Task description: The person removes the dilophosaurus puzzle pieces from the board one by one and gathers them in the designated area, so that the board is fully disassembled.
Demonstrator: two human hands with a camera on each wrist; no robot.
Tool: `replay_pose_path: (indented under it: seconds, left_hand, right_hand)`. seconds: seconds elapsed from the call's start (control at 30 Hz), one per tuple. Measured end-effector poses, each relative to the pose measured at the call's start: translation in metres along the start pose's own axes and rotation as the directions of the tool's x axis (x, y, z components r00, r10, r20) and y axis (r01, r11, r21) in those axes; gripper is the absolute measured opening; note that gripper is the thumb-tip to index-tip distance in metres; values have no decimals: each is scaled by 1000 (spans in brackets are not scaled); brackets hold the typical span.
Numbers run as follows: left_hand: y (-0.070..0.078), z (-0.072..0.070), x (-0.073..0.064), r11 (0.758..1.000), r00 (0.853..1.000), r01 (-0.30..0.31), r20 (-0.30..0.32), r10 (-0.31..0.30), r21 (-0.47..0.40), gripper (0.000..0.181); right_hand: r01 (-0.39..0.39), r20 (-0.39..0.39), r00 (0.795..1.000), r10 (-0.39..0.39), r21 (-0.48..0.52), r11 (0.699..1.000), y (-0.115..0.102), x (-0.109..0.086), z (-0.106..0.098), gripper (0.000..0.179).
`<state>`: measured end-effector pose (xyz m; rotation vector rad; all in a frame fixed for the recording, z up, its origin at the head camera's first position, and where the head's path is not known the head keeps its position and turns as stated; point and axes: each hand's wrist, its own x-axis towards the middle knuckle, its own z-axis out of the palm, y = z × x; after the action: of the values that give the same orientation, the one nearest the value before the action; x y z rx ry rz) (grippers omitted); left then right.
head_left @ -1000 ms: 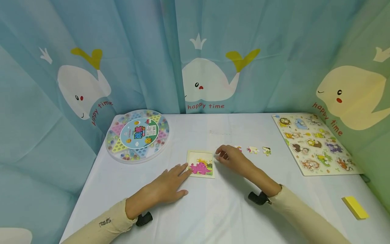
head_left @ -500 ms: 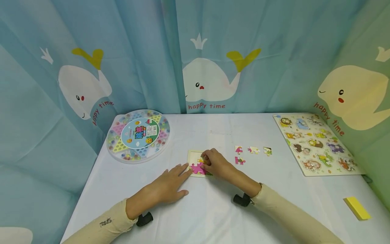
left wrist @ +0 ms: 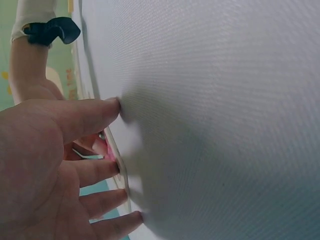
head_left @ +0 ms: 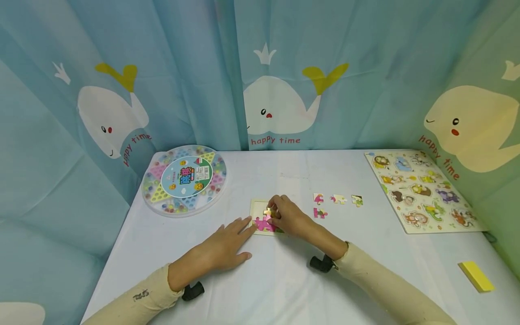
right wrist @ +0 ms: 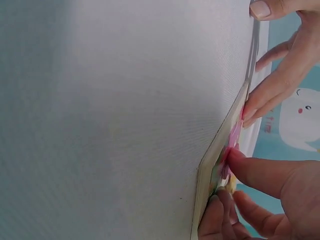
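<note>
While narrowly pinching one puzzle piece [head_left: 267, 214] in the nearer right hand [head_left: 291, 219], leftward of the palm, has left hand [head_left: 225, 246] spread at left edge of puzzle tray [head_left: 258, 206].

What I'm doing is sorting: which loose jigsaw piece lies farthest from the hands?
The green-and-white jigsaw piece, rightmost of four; the other three lie nearer.

In the head view the right hand [head_left: 293, 220] hides much of the right side of the puzzle board [head_left: 258, 206] on the table [head_left: 260, 289], and whether its fingertips pinch anything cannot be told. The picture's bottom cuts off both sleeves [head_left: 136, 295] and the table's near edge. By the far left corner, small print on the round game box [head_left: 185, 179] is unreadable.
</note>
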<state>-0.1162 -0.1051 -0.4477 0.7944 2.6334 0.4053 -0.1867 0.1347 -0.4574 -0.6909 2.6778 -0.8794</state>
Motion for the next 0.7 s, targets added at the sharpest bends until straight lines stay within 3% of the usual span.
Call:
replay_pose_path:
  seconds: [0.17, 0.37, 0.53, 0.7]
  left_hand:
    - [0, 0, -1, 1000, 1000, 3, 1, -3, 5, 72]
    - [1, 1, -1, 1000, 1000, 5, 1, -5, 9, 72]
    - [1, 1, -1, 1000, 1000, 6, -1, -6, 5, 72]
    - [1, 2, 0, 1000, 1000, 13, 0, -13, 9, 73]
  right_hand:
    - [12, -15, 1000, -11, 58, 998, 0, 1, -3, 28]
    - [76, -41, 997, -71, 130, 989, 4, -2, -18, 9]
    - [70, -61, 996, -60, 181, 981, 14, -11, -47, 5]
    - [24, -54, 998, -13, 211, 977, 38, -29, -82, 7]
